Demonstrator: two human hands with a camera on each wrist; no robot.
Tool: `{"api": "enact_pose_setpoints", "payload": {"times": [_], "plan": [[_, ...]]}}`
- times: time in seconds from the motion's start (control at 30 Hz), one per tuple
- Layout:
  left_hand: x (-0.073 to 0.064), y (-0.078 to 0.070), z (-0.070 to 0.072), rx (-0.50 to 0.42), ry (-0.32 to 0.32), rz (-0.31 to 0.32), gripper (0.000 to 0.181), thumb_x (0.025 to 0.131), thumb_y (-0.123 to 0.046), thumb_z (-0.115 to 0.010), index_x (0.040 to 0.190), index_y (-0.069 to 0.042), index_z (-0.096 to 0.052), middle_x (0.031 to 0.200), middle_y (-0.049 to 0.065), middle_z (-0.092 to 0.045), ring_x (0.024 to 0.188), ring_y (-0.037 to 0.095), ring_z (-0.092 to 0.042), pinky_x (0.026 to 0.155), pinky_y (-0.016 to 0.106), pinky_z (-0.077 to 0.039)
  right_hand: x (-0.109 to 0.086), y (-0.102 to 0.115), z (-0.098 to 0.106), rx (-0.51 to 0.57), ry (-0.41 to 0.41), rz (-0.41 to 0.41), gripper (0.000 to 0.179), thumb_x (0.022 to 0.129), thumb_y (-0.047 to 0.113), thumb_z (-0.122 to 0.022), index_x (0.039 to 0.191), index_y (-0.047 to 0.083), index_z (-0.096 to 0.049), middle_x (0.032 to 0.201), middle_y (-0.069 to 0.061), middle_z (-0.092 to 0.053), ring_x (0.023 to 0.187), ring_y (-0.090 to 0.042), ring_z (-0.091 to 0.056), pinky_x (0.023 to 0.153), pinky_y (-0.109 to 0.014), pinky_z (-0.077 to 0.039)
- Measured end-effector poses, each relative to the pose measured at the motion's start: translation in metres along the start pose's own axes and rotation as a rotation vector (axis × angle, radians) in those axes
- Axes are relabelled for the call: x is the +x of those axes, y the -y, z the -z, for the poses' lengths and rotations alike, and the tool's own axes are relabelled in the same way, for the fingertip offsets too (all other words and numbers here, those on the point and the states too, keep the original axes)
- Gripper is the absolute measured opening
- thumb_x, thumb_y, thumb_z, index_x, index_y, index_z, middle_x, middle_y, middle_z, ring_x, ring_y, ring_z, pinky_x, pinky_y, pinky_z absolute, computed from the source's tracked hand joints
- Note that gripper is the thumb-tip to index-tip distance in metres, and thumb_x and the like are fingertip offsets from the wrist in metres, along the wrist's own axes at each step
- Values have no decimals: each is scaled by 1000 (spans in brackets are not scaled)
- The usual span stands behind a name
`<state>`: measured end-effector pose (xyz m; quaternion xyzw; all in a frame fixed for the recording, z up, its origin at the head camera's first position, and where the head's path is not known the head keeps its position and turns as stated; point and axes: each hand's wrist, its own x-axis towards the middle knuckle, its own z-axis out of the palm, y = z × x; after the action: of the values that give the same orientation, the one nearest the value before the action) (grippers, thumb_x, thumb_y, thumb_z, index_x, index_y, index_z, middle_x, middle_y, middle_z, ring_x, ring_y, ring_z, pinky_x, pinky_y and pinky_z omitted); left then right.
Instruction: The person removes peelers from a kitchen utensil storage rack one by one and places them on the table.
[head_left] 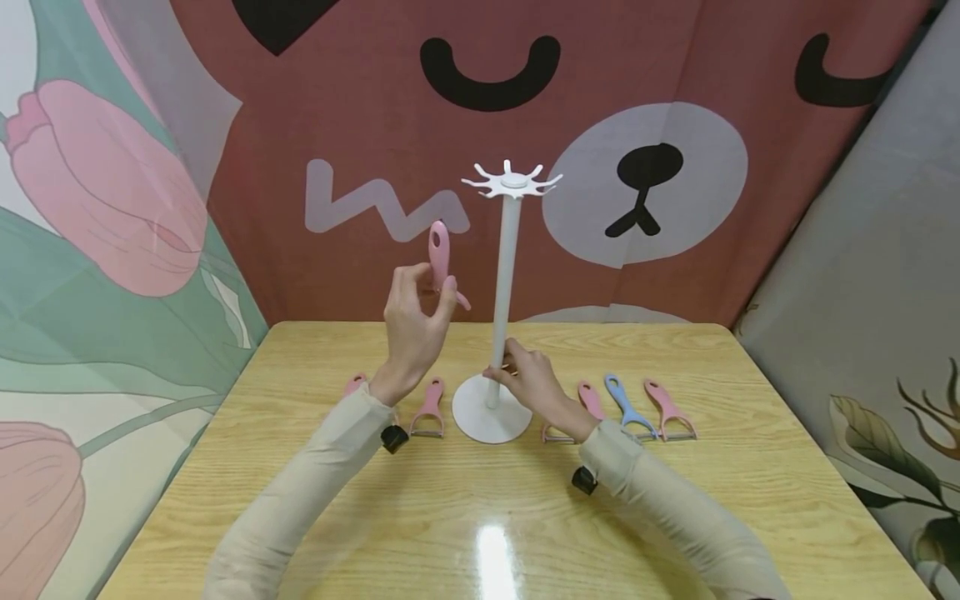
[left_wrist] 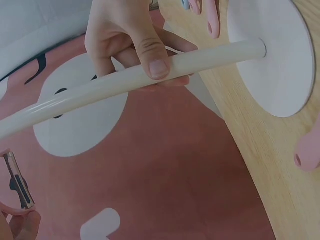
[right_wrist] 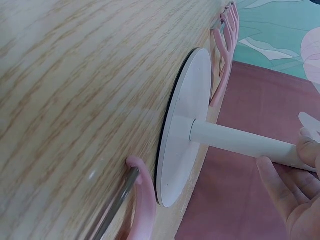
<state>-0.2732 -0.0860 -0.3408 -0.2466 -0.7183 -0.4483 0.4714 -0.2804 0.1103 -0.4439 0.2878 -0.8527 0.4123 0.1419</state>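
Observation:
A white stand (head_left: 507, 283) with a round base (head_left: 472, 421) and a ring of hooks (head_left: 514, 179) at its top stands upright on the table. My right hand (head_left: 534, 383) grips its pole low down, thumb and fingers around it, as the left wrist view also shows. To the left of the pole, my left hand (head_left: 416, 325) holds a pink peeler (head_left: 439, 250) up in the air, below hook height. Its handle points upward with the hanging hole at the top. The metal blade (left_wrist: 20, 182) of that peeler shows in the left wrist view.
Left of the base lie a pink peeler (head_left: 430, 408) and another pink one (head_left: 356, 383), partly behind my left wrist. On the right are a blue peeler (head_left: 624, 404) and several pink ones (head_left: 667, 408), some partly behind my right arm. A printed curtain (head_left: 360, 108) hangs behind the table.

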Motion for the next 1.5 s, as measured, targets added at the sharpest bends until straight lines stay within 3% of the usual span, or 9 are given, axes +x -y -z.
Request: {"api": "enact_pose_setpoints", "payload": {"times": [0.27, 1.07, 1.5], "plan": [[-3, 3, 4, 17, 25, 16, 29, 98, -20, -61, 115, 4, -56, 99, 15, -53, 85, 25, -60, 74, 37, -50, 0, 0, 0, -2, -4, 2, 24, 88, 16, -75, 102, 3, -59, 89, -9, -74, 79, -22, -72, 67, -34, -58], [-12, 14, 13, 57, -14, 57, 26, 96, -17, -64, 111, 4, -58, 96, 15, -54, 83, 27, -60, 74, 42, -50, 0, 1, 0, 5, 10, 3, 25, 89, 16, -74, 103, 3, -59, 90, -10, -73, 81, -23, -72, 68, -34, -58], [-14, 20, 22, 86, -21, 87, 23, 96, -15, -64, 109, 3, -58, 96, 15, -55, 84, 27, -59, 74, 37, -50, 0, 0, 0, 7, 9, 5, 24, 90, 16, -74, 104, 3, -59, 90, -9, -73, 80, -22, -72, 67, -33, -58]]}}
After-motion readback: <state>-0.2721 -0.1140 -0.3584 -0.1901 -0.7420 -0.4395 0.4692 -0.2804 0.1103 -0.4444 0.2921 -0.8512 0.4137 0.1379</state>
